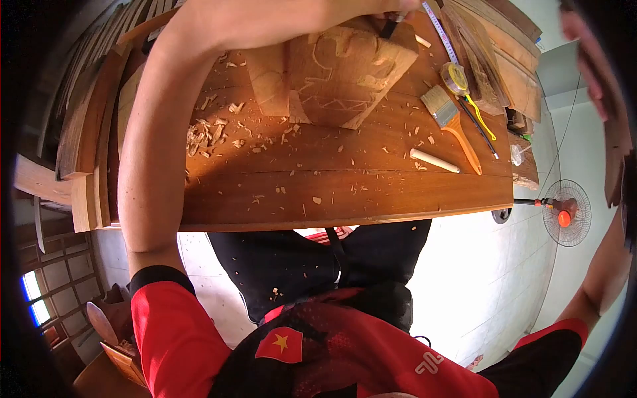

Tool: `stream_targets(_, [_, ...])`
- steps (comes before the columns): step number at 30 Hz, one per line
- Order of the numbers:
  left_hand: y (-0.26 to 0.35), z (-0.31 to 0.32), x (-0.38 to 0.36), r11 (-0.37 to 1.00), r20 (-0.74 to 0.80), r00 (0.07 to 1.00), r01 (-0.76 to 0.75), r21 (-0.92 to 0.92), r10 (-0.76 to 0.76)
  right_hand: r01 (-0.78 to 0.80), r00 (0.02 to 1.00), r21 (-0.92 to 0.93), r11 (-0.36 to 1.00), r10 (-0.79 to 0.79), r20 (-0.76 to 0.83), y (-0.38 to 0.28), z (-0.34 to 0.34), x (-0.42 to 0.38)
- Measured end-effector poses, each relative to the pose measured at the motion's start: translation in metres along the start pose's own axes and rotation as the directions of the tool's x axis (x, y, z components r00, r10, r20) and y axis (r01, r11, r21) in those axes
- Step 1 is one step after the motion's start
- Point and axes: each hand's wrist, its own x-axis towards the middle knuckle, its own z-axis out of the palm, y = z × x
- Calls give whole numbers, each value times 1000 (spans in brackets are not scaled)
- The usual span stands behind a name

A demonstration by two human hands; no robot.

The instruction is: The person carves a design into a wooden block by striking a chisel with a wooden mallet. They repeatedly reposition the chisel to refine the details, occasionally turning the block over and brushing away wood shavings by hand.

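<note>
A carved wooden board (348,73) with raised curves and a zigzag line lies on the brown table (265,182). At the top edge of the view, my left hand (400,5) closes round a dark chisel (390,26), whose lower end meets the board's far part. Most of that hand is cut off by the frame. My right hand (589,76) is raised at the far right, away from the table. Its fingers are curled against a long piece of brown wood (609,109), partly lost in the dark rim of the view.
Wood shavings (207,136) are piled left of the board. On the right lie an orange-handled brush (451,123), a tape measure (455,78), a dark pencil (479,129) and a pale rod (434,160). Planks (86,132) stand at left. A fan (565,213) is beyond the table.
</note>
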Motion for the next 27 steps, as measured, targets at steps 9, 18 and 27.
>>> stream_targets(9, [-2,16,0,981,-160,986,70,180,-41,-7,1000,2,1000,7,-18,-5,2,0])
stream_targets(18, [-24,14,3,981,-91,982,-157,110,168,-2,1000,13,1000,2,-23,-2,4,-5])
stream_targets(27, [-9,28,0,899,-160,954,-172,404,254,-13,999,12,1000,14,-51,-3,3,-8])
